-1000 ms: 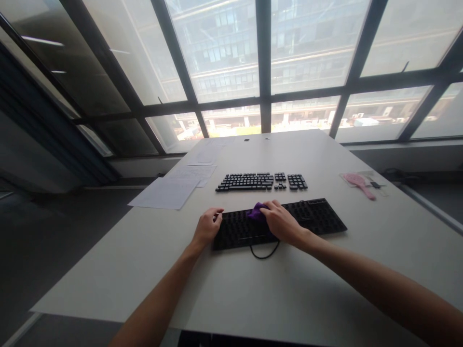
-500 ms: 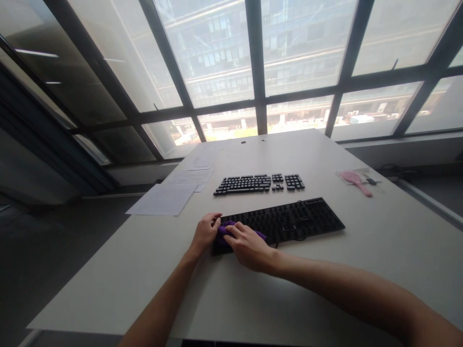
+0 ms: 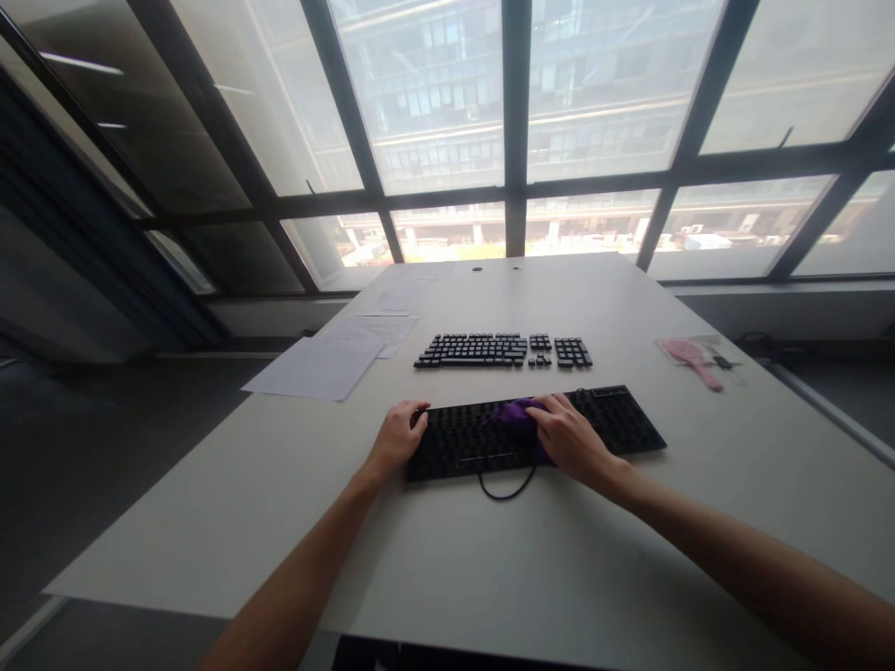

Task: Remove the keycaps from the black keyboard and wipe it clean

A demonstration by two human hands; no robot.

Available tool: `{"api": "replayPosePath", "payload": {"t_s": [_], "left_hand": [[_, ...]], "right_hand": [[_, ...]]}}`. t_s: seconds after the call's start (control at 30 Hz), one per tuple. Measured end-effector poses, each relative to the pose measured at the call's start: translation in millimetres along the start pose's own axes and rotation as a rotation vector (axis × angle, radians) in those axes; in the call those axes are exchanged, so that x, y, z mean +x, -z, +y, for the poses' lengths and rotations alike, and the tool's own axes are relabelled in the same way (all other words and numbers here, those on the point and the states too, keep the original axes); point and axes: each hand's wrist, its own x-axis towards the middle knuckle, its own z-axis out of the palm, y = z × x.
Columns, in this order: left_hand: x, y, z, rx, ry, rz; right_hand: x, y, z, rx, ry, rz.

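A black keyboard base point(image 3: 447, 447) without its keycaps lies slightly slanted on the white table. My left hand point(image 3: 400, 435) grips its left end, thumb and fingers closed about the edge. Over the middle of the base, my right hand point(image 3: 570, 436) presses a bunched purple cloth point(image 3: 517, 415) against the surface, fingers closed on it. Part of the cloth is hidden under that hand. A black cable point(image 3: 504, 498) loops out from the near edge of the base. Behind it, loose black keycaps point(image 3: 475, 350) are laid out in keyboard order.
Several paper sheets point(image 3: 314, 368) lie at the table's left side. On the right, a pink round-headed item with a handle point(image 3: 691, 359) rests by a clear plastic bag and a small dark object point(image 3: 722, 362). The white table point(image 3: 447, 568) ends near large windows.
My right hand has slid the purple cloth rightward, from the base's left end to its middle. My left hand stays at the left end. The cable loop now shows.
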Motion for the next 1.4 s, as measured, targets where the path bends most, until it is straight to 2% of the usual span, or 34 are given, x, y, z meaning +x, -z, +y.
{"api": "replayPosePath", "payload": {"t_s": [0.1,0.2,0.3,0.53,0.6,0.7,0.83,0.97,1.07,1.23,1.4], "left_hand": [[0.6,-0.3,-1.4,0.006,-0.001,0.001],[1.0,-0.3,-1.1,0.012,-0.005,0.007],[1.2,0.1,0.4,0.016,-0.005,0.013],[2.2,3.7,1.6,0.002,0.002,-0.014],[2.7,5.3,0.5,-0.010,0.005,-0.028],[2.6,6.4,-0.9,-0.026,0.018,-0.047],[2.2,5.2,-0.2,-0.025,-0.001,-0.039],[2.4,2.3,0.5,0.013,-0.032,-0.031],[2.7,0.7,-1.5,0.037,-0.036,-0.038],[3.5,-0.1,-6.5,0.037,-0.036,-0.056],[2.0,1.4,0.8,0.077,-0.066,-0.018]], "right_hand": [[3.2,3.3,14.9,0.006,-0.101,0.041],[9.5,0.7,10.3,0.103,-0.131,0.079],[17.1,-8.9,-16.2,0.198,-0.056,0.075],[42.9,-45.5,-100.7,0.227,0.193,-0.020],[50.9,-53.1,-115.2,0.247,0.211,0.011],[57.5,-60.7,-124.7,0.221,0.222,0.019],[53.1,-63.6,-118.8,0.113,0.299,-0.045],[39.3,-53.6,-101.8,0.062,0.310,-0.080],[26.2,-39.5,-86.3,0.078,0.256,-0.079],[3.0,-17.8,-50.0,0.062,0.149,-0.006],[-11.8,-8.8,-12.8,0.062,0.010,0.096]]}}
